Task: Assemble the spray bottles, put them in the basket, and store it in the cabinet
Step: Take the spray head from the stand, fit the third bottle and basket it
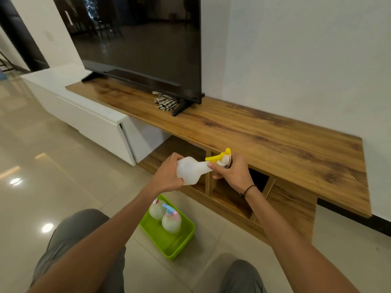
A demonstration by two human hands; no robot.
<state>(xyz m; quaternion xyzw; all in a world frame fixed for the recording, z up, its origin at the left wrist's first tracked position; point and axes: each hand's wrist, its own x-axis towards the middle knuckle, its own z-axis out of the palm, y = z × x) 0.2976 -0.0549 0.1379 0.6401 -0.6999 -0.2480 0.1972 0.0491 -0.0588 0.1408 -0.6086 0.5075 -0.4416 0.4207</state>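
Observation:
A white translucent spray bottle (191,169) lies tilted on its side in mid-air in front of the cabinet. My left hand (167,176) grips its round body. My right hand (231,172) holds the yellow trigger head (220,157) at the bottle's neck. Below, on the floor, a green basket (169,244) holds two assembled bottles: one with a blue and pink head (171,220), and one behind it (157,210) with a partly hidden head. The wooden cabinet (275,144) has open compartments (230,199) just behind my hands.
A large television (137,43) stands on the cabinet top with a checked cloth (166,101) by its foot. A white drawer unit (95,121) adjoins on the left, one door ajar. My knees (239,275) frame the basket on the glossy tiled floor.

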